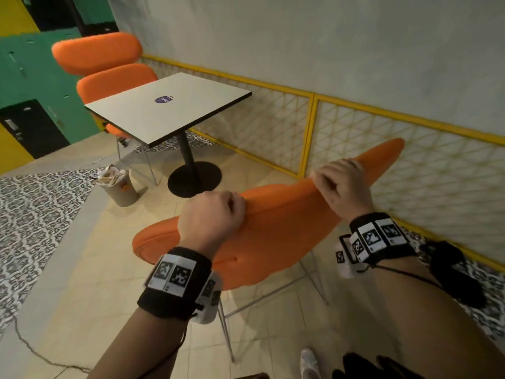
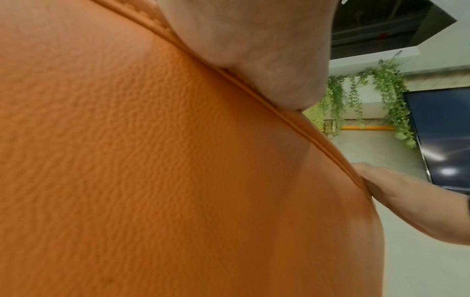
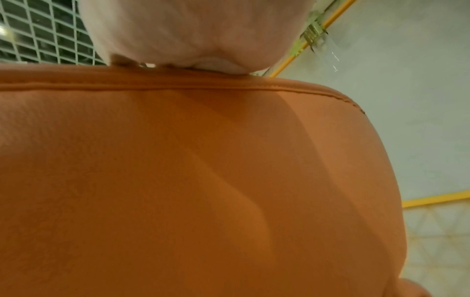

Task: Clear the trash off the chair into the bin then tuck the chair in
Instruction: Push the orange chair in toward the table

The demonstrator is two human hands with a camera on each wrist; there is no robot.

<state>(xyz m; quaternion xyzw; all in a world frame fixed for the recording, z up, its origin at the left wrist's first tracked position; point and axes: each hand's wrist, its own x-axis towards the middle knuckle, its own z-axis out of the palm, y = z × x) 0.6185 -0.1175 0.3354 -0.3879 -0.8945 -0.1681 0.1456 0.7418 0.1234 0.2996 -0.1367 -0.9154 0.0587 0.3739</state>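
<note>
An orange padded chair [image 1: 273,236] on thin metal legs stands in front of me, seen from behind its backrest. My left hand [image 1: 216,212] grips the top edge of the backrest at its left part, fingers curled over it. My right hand [image 1: 338,181] grips the same edge further right. The orange backrest [image 2: 152,160] fills the left wrist view, and the backrest [image 3: 203,180] fills the right wrist view too, with each palm on the top seam. The seat is hidden behind the backrest. A small grey bin [image 1: 120,187], full of crumpled paper trash, stands on the floor to the left.
A square white table [image 1: 169,108] on a black pedestal base [image 1: 194,176] stands ahead. A second orange chair [image 1: 109,75] sits at its far side. A yellow-framed mesh railing [image 1: 355,127] runs along the right wall. A cable [image 1: 32,348] trails on the tiled floor.
</note>
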